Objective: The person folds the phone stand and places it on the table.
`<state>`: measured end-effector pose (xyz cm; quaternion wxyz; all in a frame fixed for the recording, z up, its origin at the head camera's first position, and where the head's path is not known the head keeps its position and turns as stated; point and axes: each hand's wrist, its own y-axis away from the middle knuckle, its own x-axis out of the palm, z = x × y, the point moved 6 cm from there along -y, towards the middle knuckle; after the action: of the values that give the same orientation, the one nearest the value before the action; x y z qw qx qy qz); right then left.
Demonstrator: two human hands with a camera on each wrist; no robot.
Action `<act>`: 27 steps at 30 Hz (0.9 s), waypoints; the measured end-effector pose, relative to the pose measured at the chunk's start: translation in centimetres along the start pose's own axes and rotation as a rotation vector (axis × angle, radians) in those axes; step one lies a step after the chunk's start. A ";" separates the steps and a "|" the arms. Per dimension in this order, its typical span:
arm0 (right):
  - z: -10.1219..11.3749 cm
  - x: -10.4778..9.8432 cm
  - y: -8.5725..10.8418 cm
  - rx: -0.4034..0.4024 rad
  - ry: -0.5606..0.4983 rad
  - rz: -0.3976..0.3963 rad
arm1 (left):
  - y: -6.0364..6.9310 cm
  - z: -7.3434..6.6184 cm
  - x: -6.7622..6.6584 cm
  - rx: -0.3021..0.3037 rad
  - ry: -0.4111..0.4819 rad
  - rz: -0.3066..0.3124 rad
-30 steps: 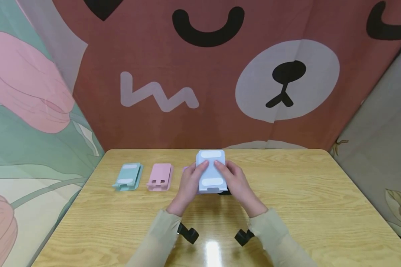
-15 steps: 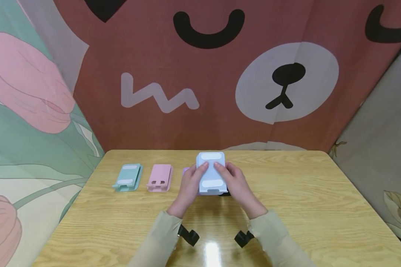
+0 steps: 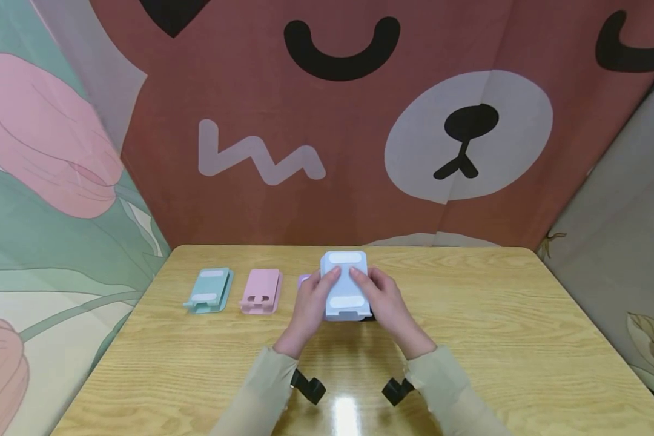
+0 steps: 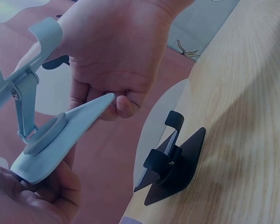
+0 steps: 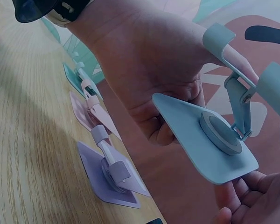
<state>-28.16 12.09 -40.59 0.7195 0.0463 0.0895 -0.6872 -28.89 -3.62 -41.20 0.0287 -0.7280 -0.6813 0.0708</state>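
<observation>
Both my hands hold a light blue folding phone stand up above the middle of the table, its padded face towards me. My left hand grips its left side and my right hand its right side, both thumbs lying on the face. From the left wrist view, the stand's flat base and hinged arm show, unfolded apart from the face. Fingers of both hands curl at the edges of that base. Behind the held stand, a purple phone stand and a black phone stand are largely hidden in the head view.
A teal phone stand and a pink phone stand stand in a row on the left of the wooden table. A printed cloth hangs behind the table's back edge. Black wrist cameras sit below my sleeves.
The held light blue phone stand and both hands have come down very slightly in the head view. The grip looks the same, and the stands on the table stay put.
</observation>
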 end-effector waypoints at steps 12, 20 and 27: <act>-0.1 -0.1 0.1 -0.011 0.009 -0.019 | 0.0 0.4 0.1 -0.007 0.012 0.007; -0.6 -0.1 0.0 0.012 0.015 -0.021 | 0.1 0.5 0.2 -0.010 0.009 0.017; -0.7 -0.2 0.0 0.015 -0.001 -0.028 | 0.1 0.6 0.3 0.005 0.000 0.011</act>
<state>-28.17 12.39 -41.20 0.7095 0.0502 0.0843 -0.6978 -28.83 -3.37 -41.80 0.0301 -0.7316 -0.6772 0.0724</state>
